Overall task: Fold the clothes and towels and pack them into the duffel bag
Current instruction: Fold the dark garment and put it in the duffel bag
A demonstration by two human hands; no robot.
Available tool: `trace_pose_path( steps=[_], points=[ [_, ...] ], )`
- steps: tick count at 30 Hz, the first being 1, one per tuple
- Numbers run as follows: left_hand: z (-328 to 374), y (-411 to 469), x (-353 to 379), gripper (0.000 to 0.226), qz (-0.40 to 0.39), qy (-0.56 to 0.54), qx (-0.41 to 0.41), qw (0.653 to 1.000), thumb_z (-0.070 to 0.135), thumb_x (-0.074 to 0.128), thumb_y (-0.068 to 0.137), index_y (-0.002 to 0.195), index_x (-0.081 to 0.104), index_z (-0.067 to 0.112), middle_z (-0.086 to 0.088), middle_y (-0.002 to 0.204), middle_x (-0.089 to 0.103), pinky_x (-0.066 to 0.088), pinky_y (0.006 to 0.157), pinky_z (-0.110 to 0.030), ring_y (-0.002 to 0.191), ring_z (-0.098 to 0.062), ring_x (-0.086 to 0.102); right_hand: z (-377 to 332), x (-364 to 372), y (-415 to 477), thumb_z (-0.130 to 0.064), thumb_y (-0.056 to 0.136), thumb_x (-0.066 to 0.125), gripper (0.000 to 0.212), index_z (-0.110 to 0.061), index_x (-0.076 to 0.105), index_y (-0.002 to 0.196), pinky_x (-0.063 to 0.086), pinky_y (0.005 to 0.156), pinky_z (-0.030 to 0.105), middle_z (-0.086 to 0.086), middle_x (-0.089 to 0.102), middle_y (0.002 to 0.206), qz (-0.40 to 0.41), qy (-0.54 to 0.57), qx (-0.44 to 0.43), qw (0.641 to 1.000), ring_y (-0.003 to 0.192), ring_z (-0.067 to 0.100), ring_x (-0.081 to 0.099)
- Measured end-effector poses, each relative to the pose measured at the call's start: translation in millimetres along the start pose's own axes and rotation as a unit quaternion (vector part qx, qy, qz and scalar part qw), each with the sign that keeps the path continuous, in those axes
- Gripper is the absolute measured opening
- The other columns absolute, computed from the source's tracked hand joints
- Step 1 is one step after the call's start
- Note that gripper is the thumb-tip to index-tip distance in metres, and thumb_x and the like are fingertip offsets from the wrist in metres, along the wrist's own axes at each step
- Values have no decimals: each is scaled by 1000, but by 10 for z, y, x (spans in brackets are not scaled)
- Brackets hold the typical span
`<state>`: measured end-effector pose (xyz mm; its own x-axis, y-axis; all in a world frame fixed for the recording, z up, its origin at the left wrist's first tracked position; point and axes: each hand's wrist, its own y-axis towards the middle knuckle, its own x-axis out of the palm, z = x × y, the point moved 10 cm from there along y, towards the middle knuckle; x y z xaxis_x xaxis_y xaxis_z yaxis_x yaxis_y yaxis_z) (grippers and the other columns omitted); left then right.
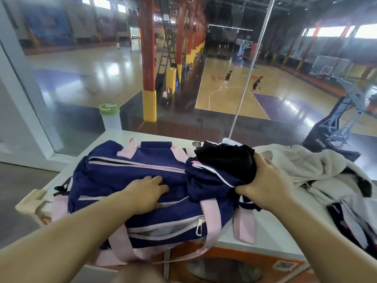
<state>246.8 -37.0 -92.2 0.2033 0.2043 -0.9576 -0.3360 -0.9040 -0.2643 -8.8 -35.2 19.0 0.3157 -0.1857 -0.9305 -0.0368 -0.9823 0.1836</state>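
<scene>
A navy duffel bag [122,180] with pink straps and pink zips lies on the white table [275,227]. My left hand [148,190] rests flat on the bag's top, fingers spread. My right hand [267,186] grips a bundle of black clothing [226,160] together with navy fabric edged in white [206,180], at the bag's right end. Whether that navy fabric belongs to the bag or is a garment I cannot tell. A heap of unfolded pale grey and white clothes [318,170] lies to the right of my right hand.
A clear bottle with a green lid [111,117] stands at the table's far left, against a glass wall. Beyond the glass is a basketball hall with people playing. More dark and white garments [350,219] hang over the table's right edge.
</scene>
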Motion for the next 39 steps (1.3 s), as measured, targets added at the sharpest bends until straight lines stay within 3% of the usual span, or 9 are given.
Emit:
trace_pose_path(
  steps=[5,9,13,16,21,24,27,33,39],
  points=[
    [-20,153,-110,23,59,-27,-12,998,23,49,89,109,60,20,-2,116,59,45,79,-34,102,-25,57,-34,16,-68,-45,47,72,87,-30,40,127,49,74,39,-3,58,117,18,-45,-39,998,96,32,59],
    [-271,178,-448,16,142,-134,-47,980,29,52,88,92,66,21,-1,100,68,45,71,-30,89,-24,61,-222,-123,-152,-44,41,68,85,-25,50,122,47,72,41,-2,63,109,92,-91,-134,983,96,31,62],
    [-507,184,-852,13,189,-188,-57,962,29,59,85,83,69,21,-3,92,69,49,79,-36,87,-26,60,-423,-252,-239,-44,45,70,81,-19,55,121,47,75,41,-1,62,112,128,-101,-231,959,98,29,62],
    [-603,188,-1160,16,221,-192,-73,953,29,60,85,71,66,24,3,75,62,45,74,-33,81,-23,57,-644,-401,-353,-41,51,73,73,-17,56,119,46,77,42,4,62,114,153,-111,-323,927,99,31,61],
    [-729,125,-1622,15,278,-253,-68,924,28,63,85,81,72,17,3,80,67,39,71,-26,79,-16,58,-1013,-312,-518,-38,56,66,68,-20,57,120,45,81,43,4,61,115,108,-162,-425,884,103,31,58],
    [-691,57,-1810,14,297,-257,-48,919,28,65,84,81,73,17,7,75,65,36,64,-22,70,-8,55,-1130,0,-417,-40,47,66,81,-23,49,124,46,74,42,3,60,110,28,-216,-405,888,93,31,59],
    [-616,-38,-1875,12,298,-270,-27,915,28,67,83,80,73,18,9,74,67,38,62,-17,70,-2,57,-1270,220,-244,-38,55,67,79,-21,38,126,41,76,43,4,56,111,-49,-256,-338,905,94,33,58],
    [-452,-285,-1755,12,302,-256,-14,918,31,65,84,81,72,22,9,77,67,40,64,-23,71,-4,57,-1349,281,188,-38,63,69,63,-11,35,109,39,66,36,7,54,107,-53,-148,-137,978,94,32,60],
    [-361,-634,-1453,8,377,-218,0,900,20,65,84,88,71,17,4,86,59,45,76,-32,82,-16,56,-1193,488,255,-46,57,77,89,-6,32,123,43,59,33,7,60,98,-111,-58,-44,991,86,30,62]
  ],
)
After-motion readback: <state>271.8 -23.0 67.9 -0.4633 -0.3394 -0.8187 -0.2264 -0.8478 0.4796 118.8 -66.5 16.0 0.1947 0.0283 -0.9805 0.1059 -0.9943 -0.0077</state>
